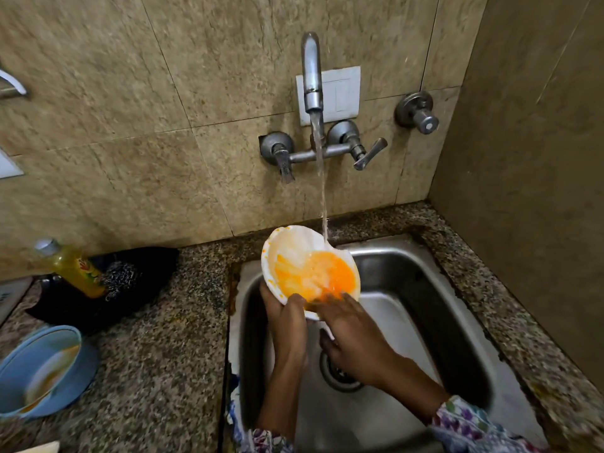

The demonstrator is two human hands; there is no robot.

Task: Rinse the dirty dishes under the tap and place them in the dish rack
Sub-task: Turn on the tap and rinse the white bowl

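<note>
A white bowl smeared with orange residue is tilted over the steel sink. Water runs from the wall tap onto the bowl's far right rim. My left hand grips the bowl's near left edge from below. My right hand reaches into the bowl, its straight fingertips rubbing the orange film at the near side. A blue bowl with orange smears and something pale inside sits on the counter at the far left.
A yellow dish-soap bottle leans on a black cloth with a steel scrubber at the back left. Speckled granite counter surrounds the sink. Two tap levers and a separate valve stick out of the tiled wall.
</note>
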